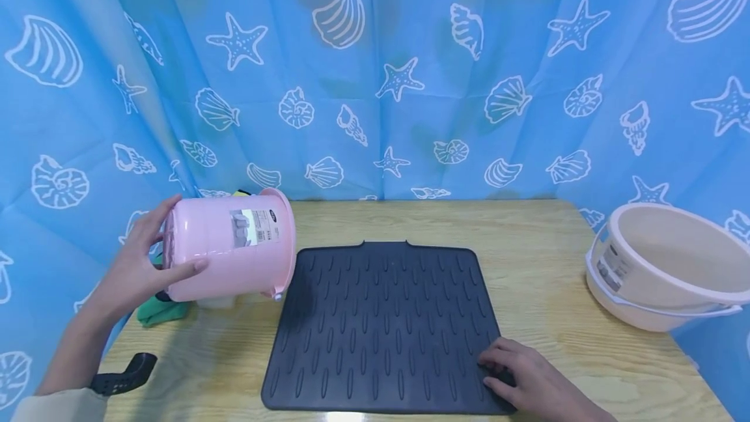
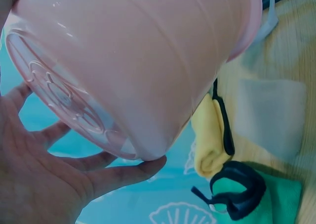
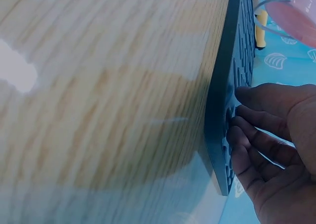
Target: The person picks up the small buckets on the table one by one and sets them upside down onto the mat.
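In the head view a pink bucket [image 1: 205, 233] lies tipped on its side above the table, its mouth facing right and a paper label on its wall. My left hand [image 1: 131, 262] grips it by the bottom end, thumb along the near side. The left wrist view shows the fingers of my left hand [image 2: 59, 169] spread around the ribbed base. A dark grey mat [image 1: 381, 324] with raised oval ridges lies flat at the middle of the table. Loosely bent, the fingers of my right hand [image 1: 515, 373] rest on its near right corner, holding nothing; the right wrist view shows their tips at the mat's surface.
A cream bucket [image 1: 644, 272] with a white handle stands upright at the table's right edge. Beneath the pink bucket are a rolled yellow cloth [image 2: 207, 140], a green cloth [image 2: 284, 194] with a black strap, and a whitish block [image 2: 271, 115]. A blue shell-print curtain [image 1: 375, 116] hangs behind the table.
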`<action>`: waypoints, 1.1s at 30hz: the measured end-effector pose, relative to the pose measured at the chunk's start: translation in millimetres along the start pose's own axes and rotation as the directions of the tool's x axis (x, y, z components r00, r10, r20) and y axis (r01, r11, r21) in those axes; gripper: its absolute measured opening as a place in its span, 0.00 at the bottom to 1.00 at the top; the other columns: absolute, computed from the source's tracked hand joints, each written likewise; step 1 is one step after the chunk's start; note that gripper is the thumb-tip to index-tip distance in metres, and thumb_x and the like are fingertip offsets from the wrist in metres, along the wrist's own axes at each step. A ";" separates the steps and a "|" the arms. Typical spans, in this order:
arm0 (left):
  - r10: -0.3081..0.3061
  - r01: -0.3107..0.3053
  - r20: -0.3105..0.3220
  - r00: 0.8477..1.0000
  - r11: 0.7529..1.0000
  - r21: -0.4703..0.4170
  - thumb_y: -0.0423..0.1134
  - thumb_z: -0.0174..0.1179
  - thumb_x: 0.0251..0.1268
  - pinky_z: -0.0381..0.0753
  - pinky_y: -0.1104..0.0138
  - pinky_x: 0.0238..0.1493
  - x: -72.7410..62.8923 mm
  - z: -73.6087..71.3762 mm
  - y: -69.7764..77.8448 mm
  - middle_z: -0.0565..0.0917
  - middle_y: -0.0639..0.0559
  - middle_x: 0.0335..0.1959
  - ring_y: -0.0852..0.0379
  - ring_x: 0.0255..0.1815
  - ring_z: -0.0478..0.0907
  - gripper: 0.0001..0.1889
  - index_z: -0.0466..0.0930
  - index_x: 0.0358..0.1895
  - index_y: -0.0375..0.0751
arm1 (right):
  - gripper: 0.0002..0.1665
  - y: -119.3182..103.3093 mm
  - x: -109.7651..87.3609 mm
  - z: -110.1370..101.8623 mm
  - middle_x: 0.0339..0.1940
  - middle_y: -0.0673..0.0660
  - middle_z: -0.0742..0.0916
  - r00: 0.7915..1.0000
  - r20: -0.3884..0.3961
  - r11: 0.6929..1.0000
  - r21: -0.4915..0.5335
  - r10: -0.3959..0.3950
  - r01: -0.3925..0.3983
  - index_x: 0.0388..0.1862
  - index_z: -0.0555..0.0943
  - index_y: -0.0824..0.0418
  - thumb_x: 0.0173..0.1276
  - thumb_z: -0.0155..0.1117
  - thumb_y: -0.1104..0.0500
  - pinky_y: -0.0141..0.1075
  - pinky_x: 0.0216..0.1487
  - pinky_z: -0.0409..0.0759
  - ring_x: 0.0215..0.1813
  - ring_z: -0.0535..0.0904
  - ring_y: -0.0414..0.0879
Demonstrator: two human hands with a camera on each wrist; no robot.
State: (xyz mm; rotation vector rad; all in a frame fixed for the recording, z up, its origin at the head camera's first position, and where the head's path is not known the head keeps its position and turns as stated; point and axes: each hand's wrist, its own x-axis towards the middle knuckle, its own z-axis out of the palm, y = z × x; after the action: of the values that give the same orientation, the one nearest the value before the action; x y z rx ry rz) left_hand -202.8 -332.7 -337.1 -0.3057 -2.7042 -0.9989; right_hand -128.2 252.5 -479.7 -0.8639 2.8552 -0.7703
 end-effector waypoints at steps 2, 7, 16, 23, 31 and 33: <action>0.001 -0.001 0.009 1.000 1.000 0.010 0.48 0.74 0.55 0.75 0.30 0.38 3.0 2.2 1.8 0.52 0.31 0.75 0.23 0.64 0.58 0.58 0.41 0.82 0.65 | 0.11 0.1 -0.2 -1.0 0.42 0.40 0.80 1.000 0.020 1.000 0.006 0.018 -0.018 0.45 0.86 0.52 0.64 0.73 0.56 0.34 0.38 0.81 0.40 0.76 0.32; -0.010 0.010 0.042 0.999 1.000 0.001 0.50 0.73 0.56 0.72 0.27 0.41 10.4 7.1 7.1 0.48 0.31 0.77 0.22 0.65 0.57 0.58 0.39 0.82 0.66 | 0.11 1.5 -0.4 -1.2 0.42 0.40 0.79 0.999 0.030 1.000 0.021 0.009 -0.010 0.46 0.86 0.53 0.65 0.73 0.55 0.35 0.39 0.81 0.41 0.76 0.33; -0.008 0.008 0.091 0.996 1.000 0.005 0.52 0.74 0.54 0.71 0.28 0.43 22.8 11.9 18.6 0.47 0.33 0.77 0.26 0.66 0.54 0.58 0.40 0.82 0.66 | 0.11 2.9 -0.2 0.5 0.43 0.41 0.80 0.999 -0.017 0.999 0.001 -0.049 0.049 0.46 0.85 0.53 0.65 0.72 0.56 0.35 0.40 0.81 0.43 0.77 0.34; 0.009 -0.016 0.152 0.988 0.999 0.044 0.55 0.76 0.51 0.71 0.31 0.45 32.9 24.3 25.0 0.49 0.32 0.76 0.27 0.65 0.57 0.59 0.43 0.81 0.66 | 0.11 4.4 -1.6 2.9 0.43 0.41 0.81 0.997 -0.042 0.998 0.005 -0.066 0.066 0.46 0.85 0.53 0.65 0.73 0.57 0.35 0.40 0.81 0.43 0.77 0.34; 0.051 -0.071 0.185 0.981 0.992 0.102 0.59 0.75 0.49 0.69 0.28 0.49 44.1 42.2 37.3 0.50 0.34 0.76 0.27 0.67 0.58 0.58 0.46 0.81 0.61 | 0.11 5.5 -3.3 4.1 0.43 0.41 0.80 0.998 -0.048 0.999 0.020 -0.045 0.046 0.46 0.85 0.53 0.64 0.73 0.58 0.34 0.40 0.81 0.43 0.77 0.33; 0.044 -0.068 0.190 0.981 0.990 0.123 0.60 0.74 0.50 0.69 0.28 0.49 46.8 44.8 40.0 0.50 0.33 0.76 0.26 0.66 0.58 0.58 0.46 0.81 0.61 | 0.11 5.9 -3.7 4.4 0.43 0.41 0.80 0.997 -0.056 0.999 0.017 -0.050 0.051 0.46 0.85 0.53 0.64 0.73 0.58 0.34 0.40 0.81 0.42 0.77 0.33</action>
State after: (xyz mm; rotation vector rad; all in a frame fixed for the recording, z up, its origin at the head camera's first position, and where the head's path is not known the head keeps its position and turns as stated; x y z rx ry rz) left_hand -242.9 -268.2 -332.0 -0.4703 -2.8940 -0.8116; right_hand -127.2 256.7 -486.7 -0.9307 2.8798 -0.8375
